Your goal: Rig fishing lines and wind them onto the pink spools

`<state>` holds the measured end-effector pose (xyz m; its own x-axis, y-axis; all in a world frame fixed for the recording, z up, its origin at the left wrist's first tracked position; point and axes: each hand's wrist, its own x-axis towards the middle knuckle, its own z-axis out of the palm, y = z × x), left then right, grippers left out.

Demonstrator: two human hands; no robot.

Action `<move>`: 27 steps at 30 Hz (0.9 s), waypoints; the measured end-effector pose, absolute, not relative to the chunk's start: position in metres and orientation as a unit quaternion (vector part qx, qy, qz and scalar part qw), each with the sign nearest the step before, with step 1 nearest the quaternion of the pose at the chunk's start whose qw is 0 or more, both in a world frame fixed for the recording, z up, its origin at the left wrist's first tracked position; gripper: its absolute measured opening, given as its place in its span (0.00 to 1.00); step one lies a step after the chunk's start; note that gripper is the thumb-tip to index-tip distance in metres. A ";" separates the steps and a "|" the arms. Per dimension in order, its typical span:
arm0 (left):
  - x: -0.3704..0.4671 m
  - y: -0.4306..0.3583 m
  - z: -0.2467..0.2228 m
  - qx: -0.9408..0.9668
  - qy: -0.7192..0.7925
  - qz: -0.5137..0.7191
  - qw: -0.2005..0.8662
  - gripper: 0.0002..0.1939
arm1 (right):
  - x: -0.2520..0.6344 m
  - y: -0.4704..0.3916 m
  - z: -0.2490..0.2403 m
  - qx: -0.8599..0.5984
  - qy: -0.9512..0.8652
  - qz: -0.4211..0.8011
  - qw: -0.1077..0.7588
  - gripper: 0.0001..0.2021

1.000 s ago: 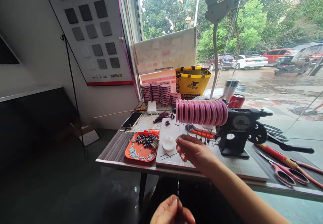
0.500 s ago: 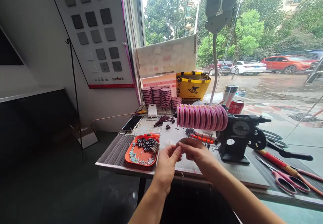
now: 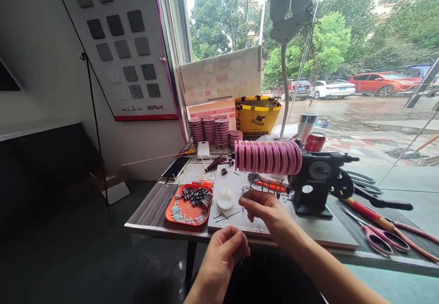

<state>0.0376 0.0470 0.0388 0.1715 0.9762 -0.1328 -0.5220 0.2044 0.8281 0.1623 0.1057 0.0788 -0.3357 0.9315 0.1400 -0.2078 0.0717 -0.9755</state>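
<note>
My left hand [image 3: 228,251] is low in front of the table edge, thumb and fingers pinched together. Higher up and to its right, my right hand [image 3: 269,210] also pinches, just over the front of the pale board [image 3: 219,224]. A faint thin line [image 3: 242,224] runs between the two hands, barely visible. Above them, a row of pink spools [image 3: 267,157] sits on the shaft of a black hand-cranked winder [image 3: 313,180]. A white round dish [image 3: 225,200] and several thin dark sticks [image 3: 226,216] lie on the board, left of my right hand.
An orange tray [image 3: 188,217] with small black and metallic pieces stands left. Behind are a phone [image 3: 175,168], stacked spools [image 3: 221,132] and a yellow bag [image 3: 257,116]. Pink-handled scissors [image 3: 379,240] and a red rod [image 3: 365,213] lie right, near a red can [image 3: 314,142].
My hands, together before, have moved apart: the left came down toward me, the right stayed near the board. The white dish and sticks now show. The view shifted slightly.
</note>
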 end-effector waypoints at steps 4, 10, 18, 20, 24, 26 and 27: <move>0.038 0.036 0.026 0.238 0.338 0.527 0.743 0.10 | 0.160 0.086 0.065 -0.338 -0.536 0.645 0.428 0.15; 0.041 0.029 0.029 0.183 0.322 0.535 0.759 0.11 | 0.155 0.062 0.040 -0.292 -0.489 0.715 0.406 0.15; 0.041 0.027 0.035 0.167 0.353 0.537 0.747 0.14 | 0.151 0.058 0.033 -0.264 -0.466 0.743 0.401 0.15; 0.041 0.027 0.034 0.163 0.362 0.541 0.742 0.15 | 0.151 0.056 0.034 -0.267 -0.471 0.741 0.397 0.15; 0.042 0.029 0.030 0.178 0.378 0.552 0.721 0.14 | 0.158 0.066 0.040 -0.333 -0.499 0.685 0.413 0.15; 0.042 0.031 0.027 0.204 0.385 0.563 0.702 0.13 | 0.165 0.078 0.046 -0.393 -0.530 0.599 0.454 0.15; 0.042 0.032 0.026 0.217 0.388 0.569 0.692 0.12 | 0.168 0.085 0.049 -0.417 -0.552 0.544 0.474 0.15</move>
